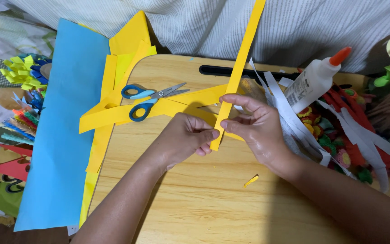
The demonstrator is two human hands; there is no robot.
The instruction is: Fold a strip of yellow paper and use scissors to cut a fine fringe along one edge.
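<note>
Yellow paper strip point(239, 68) pinched at its lower end by both hands, left hand point(183, 138) and right hand point(253, 126) together at table centre; its long axis runs toward one o'clock. Scissors point(152, 97) lie at eleven, glue bottle point(314, 81) at two.

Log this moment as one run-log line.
left hand: pinches yellow paper strip | right hand: pinches same strip | scissors: lying on yellow sheets | glue bottle: right, untouched | wooden table
</note>
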